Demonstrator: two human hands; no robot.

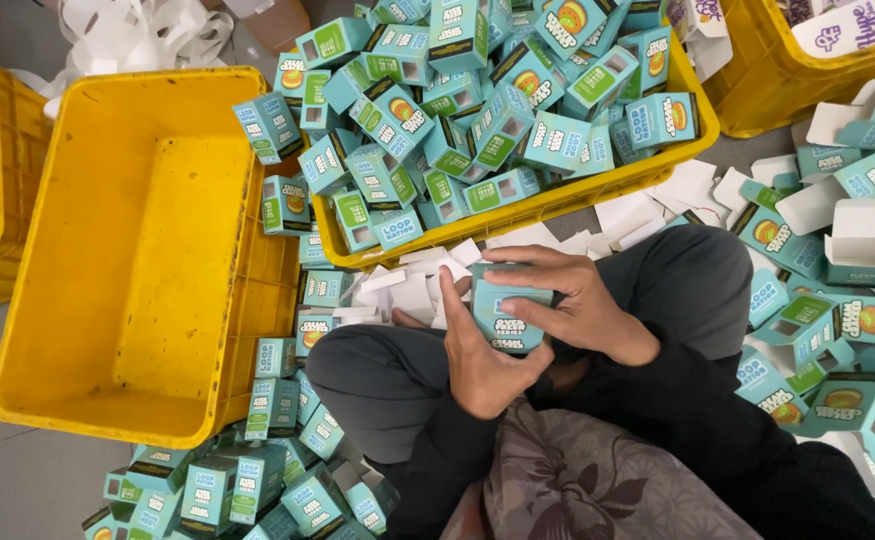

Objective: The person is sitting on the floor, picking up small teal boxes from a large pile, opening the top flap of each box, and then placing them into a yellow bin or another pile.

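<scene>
A small teal printed carton [505, 322] sits between both my hands, just above my lap. My left hand [482, 365] grips it from below and the side, thumb up along its left edge. My right hand [567, 305] curls over its top, fingers pressing on the upper flap. I sit cross-legged in dark trousers. White card pieces [407, 290] lie on the floor just beyond my knees.
An empty yellow crate [127, 250] stands at the left. A second yellow crate [557, 205] ahead is heaped with several teal cartons. More cartons are scattered at the right [837, 330] and bottom left [247, 480]. Another yellow crate [787, 80] sits top right.
</scene>
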